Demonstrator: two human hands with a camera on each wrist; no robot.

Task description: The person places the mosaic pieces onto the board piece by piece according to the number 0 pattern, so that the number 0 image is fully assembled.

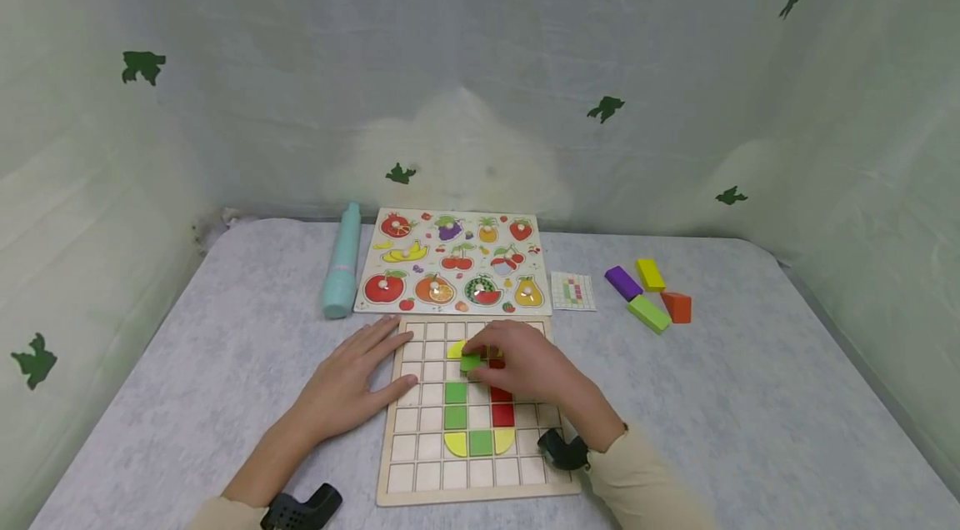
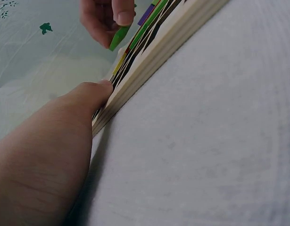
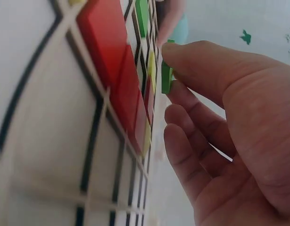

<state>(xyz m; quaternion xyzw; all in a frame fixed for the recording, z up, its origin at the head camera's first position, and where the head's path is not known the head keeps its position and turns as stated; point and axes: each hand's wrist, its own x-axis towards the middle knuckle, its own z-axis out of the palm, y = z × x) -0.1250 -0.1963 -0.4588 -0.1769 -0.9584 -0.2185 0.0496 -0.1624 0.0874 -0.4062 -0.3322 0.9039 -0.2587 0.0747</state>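
Note:
My right hand pinches a small green square tile between thumb and fingers, just above the wooden grid board. On the board lie green tiles in a column, red tiles in another, and yellow rounded pieces at corners. Another yellow piece shows at the top, partly behind the right hand's fingers. My left hand lies with fingers spread at the board's left edge; in the left wrist view its thumb rests against the wooden rim.
Behind the board lies a fruit picture puzzle, with a teal bottle-shaped object to its left. A small pattern card sits to its right. Farther right are loose blocks: purple, yellow, green and orange.

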